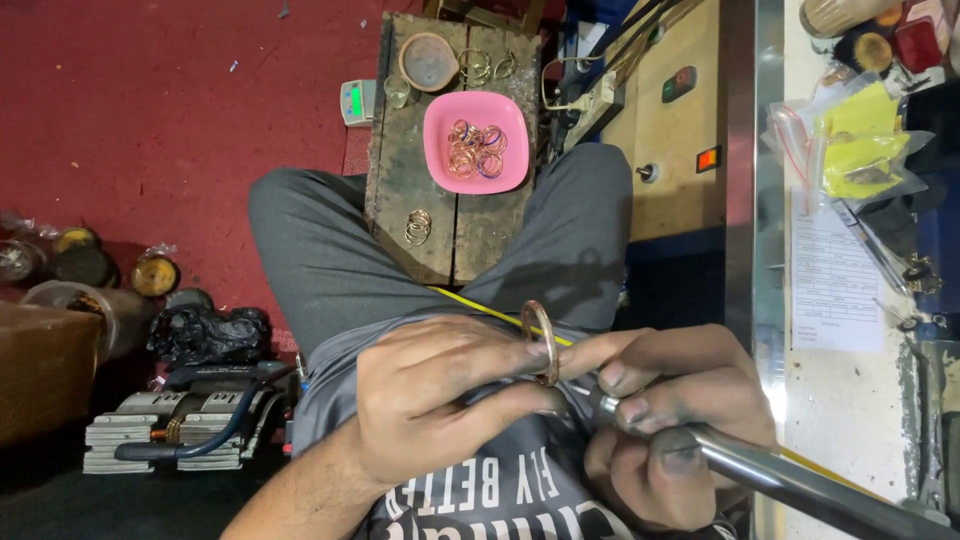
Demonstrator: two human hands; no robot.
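Head view: a seated person in grey trousers looks down at both hands, which meet in front of the lap.
Left hand (435, 395): fingers and thumb closed around a thin round copper-coloured metal bangle (541, 340), pinching it upright so its rim faces the camera.
Right hand (665, 420): wrapped around a smooth tapered steel rod (790, 480), thumb and fingertips near the narrow tip, apparently to steady it.
Bangle and rod: the bangle sits between the two hands, at the rod's narrow end; the tip seems to pass through the ring, though the fingers hide the contact.
Hands together: touching or nearly so, both clamped on what they hold.
Worn wooden block (400, 190): stands between the knees, close enough to reach.
Round pink plastic bowl (435, 150): rests on the block, holding a heap of similar bangles.
Loose bangles (417, 226): a small stack lies on the block, nearer the lap.
Small digital scale (357, 102): sits on the red floor beside the block.
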